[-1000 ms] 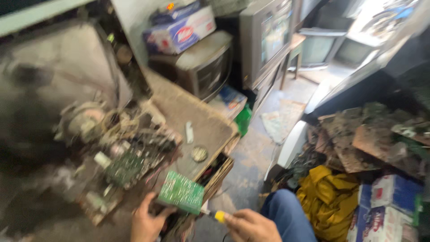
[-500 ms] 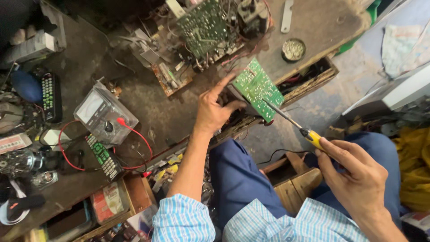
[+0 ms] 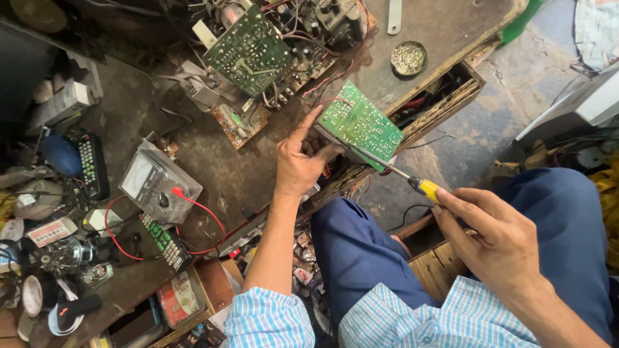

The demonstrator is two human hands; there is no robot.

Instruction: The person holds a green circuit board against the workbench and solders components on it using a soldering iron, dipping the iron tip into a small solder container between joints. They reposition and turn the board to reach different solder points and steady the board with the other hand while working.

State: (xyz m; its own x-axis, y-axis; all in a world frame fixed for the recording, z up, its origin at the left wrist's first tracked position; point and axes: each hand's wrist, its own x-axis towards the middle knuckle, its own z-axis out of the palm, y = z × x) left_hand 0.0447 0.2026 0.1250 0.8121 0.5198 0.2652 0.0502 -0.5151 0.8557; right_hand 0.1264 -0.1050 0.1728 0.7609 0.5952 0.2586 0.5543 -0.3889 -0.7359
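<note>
Head view: left hand [image 3: 301, 164] grips a small green circuit board [image 3: 361, 124] at the workbench [image 3: 213, 161] edge; right hand [image 3: 496, 238] clasps a yellow-handled screwdriver [image 3: 400, 175], its tip touching the board; an analog multimeter [image 3: 159, 183] sits well left.

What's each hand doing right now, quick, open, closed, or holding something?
Left hand: closed on the small green circuit board.
Right hand: closed on the yellow-handled screwdriver, tip at the board.

Workbench [image 3: 258, 174], meter [image 3: 158, 183] (analogue, perhaps), tin [image 3: 408, 58]
</note>
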